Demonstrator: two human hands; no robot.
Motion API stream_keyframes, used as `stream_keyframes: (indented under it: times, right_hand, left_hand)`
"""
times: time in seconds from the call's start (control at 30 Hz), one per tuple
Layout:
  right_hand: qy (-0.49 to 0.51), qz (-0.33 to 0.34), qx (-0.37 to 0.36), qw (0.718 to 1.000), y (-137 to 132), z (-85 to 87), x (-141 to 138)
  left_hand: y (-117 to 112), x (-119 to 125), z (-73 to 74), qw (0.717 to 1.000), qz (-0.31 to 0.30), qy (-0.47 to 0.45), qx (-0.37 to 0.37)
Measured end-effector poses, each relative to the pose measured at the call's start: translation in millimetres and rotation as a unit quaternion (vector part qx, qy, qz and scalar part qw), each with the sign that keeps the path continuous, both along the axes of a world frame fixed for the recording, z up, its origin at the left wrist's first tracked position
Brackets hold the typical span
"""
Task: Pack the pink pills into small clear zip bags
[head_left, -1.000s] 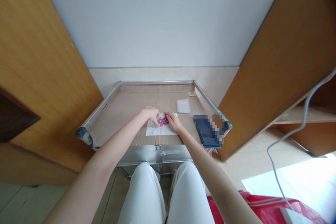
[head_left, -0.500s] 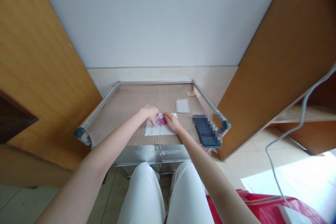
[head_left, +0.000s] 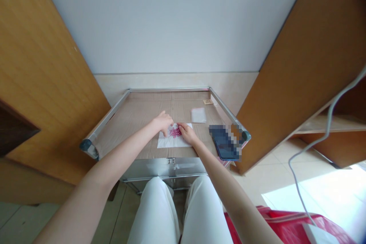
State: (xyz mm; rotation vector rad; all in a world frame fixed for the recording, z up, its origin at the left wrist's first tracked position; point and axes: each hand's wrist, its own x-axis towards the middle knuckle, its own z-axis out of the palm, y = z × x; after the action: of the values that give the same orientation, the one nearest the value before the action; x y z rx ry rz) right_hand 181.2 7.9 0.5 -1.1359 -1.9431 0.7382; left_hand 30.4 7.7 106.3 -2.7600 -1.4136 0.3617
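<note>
Pink beads [head_left: 175, 132] are out, messy, near the tabletop's [head_left: 143, 108] front edge; my left fingers [head_left: 166, 132] are apart; right fingers [head_left: 182, 126], I can't tell.

Shows deep pink in the beads [head_left: 175, 132], plain white in the sheet [head_left: 178, 143] and trousers [head_left: 157, 209], streaked orange-brown in the wood panel [head_left: 37, 38].
</note>
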Motion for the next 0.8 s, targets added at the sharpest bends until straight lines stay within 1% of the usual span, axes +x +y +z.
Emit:
stream_keyframes:
  times: [0.17, 0.4, 0.5, 0.6, 0.67, 0.7, 0.73, 0.8]
  right_hand:
    - [-0.003, 0.000, 0.003, 1.000, 0.3, -0.5, 0.2]
    - [0.001, -0.006, -0.008, 1.000, -0.9, 1.2, 0.0]
    - [0.009, -0.006, -0.006, 1.000, -0.4, -0.2, 0.1]
    - [0.016, -0.005, -0.003, 1.000, 0.6, -1.9, 0.3]
    - [0.017, -0.004, -0.002, 1.000, 1.0, -2.5, 0.5]
    - [0.018, -0.003, -0.002, 1.000, 1.2, -2.7, 0.5]
    - [0.019, -0.003, -0.002, 1.000, 1.2, -2.8, 0.6]
    - [0.021, -0.004, -0.002, 1.000, 1.2, -2.6, 0.7]
  left_hand:
    - [-1.7, 2.8, 0.8, 0.999, -0.025, 0.019, 0.025]
    - [2.8, -7.4, 2.7, 1.000, -0.001, 0.016, 0.015]
    - [8.1, -15.3, 2.7, 1.000, 0.020, -0.013, -0.012]
    - [15.1, -25.0, 1.1, 0.993, 0.045, -0.082, -0.074]
    - [18.2, -30.8, -1.1, 0.977, 0.057, -0.157, -0.130]
    - [18.8, -33.3, -2.7, 0.963, 0.057, -0.204, -0.165]
    - [18.7, -35.3, -4.8, 0.943, 0.055, -0.255, -0.204]
    - [17.0, -38.5, -10.8, 0.890, 0.053, -0.360, -0.277]
